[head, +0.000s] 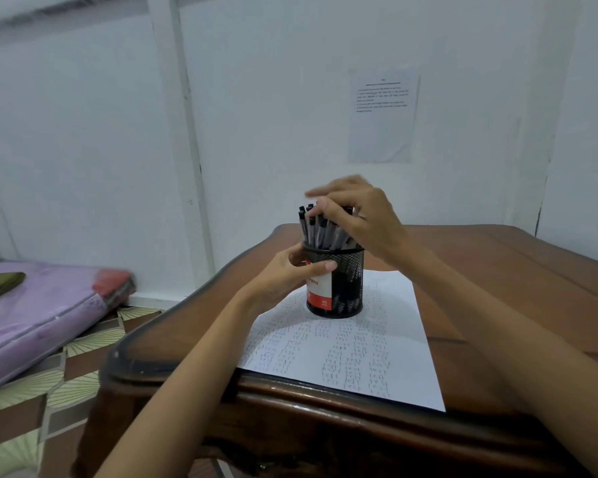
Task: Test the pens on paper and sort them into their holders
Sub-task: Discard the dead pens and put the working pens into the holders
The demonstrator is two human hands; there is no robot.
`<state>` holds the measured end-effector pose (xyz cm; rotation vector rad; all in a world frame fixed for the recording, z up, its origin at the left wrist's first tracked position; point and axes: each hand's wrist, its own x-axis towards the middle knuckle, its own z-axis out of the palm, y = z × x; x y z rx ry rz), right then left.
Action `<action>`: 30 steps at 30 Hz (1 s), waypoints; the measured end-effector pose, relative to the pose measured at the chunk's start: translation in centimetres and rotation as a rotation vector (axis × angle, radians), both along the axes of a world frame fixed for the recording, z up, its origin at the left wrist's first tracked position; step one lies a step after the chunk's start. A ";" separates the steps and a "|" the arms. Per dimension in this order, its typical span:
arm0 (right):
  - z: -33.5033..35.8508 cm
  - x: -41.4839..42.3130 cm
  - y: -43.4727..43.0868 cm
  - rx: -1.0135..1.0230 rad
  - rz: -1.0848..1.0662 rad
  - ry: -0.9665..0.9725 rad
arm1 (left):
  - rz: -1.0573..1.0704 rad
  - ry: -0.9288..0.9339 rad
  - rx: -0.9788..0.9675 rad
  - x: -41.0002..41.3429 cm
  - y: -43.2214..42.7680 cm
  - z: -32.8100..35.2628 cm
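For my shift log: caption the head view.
Left hand grips the mesh holder on the paper; right hand touches its pens.

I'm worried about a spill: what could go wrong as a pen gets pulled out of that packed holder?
1. The pens are crowded and lean to one side, so pulling one may drag neighbours out.
2. The holder stands on a sheet of paper. If the left hand lets go, it could slide or tip under the right hand.
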<state>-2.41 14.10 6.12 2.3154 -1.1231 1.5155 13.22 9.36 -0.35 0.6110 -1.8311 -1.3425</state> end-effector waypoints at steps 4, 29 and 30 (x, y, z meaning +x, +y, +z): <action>-0.7 -0.6 0.3 0.305 0.032 -0.213 | 0.004 -0.006 0.001 -0.1 0.0 0.0; -3.6 -3.5 1.5 0.885 0.086 -0.118 | 0.005 0.003 -0.014 0.0 0.0 -0.1; -4.1 -4.2 1.9 0.990 0.052 0.048 | 0.006 0.005 -0.013 0.0 -0.1 -0.1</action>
